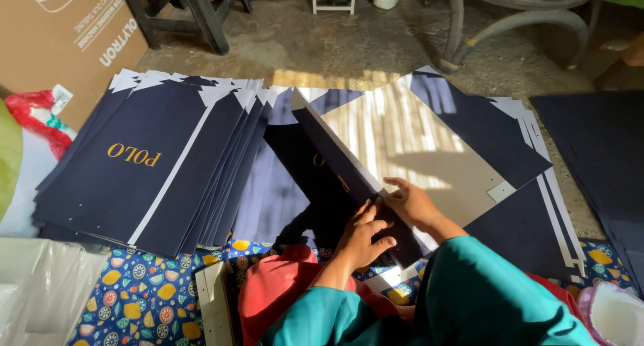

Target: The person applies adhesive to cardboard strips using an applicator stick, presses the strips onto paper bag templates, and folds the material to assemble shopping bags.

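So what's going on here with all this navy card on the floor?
A person sitting on the floor is pressing down a fold in a navy-and-tan card sheet, the flap raised along the crease. The left hand lies flat on the dark flap, and the right hand presses beside it at the fold line. A fanned stack of flat navy sheets with gold lettering lies to the left, and more sheets lie underneath on the right. All of it rests on a fruit-patterned mat.
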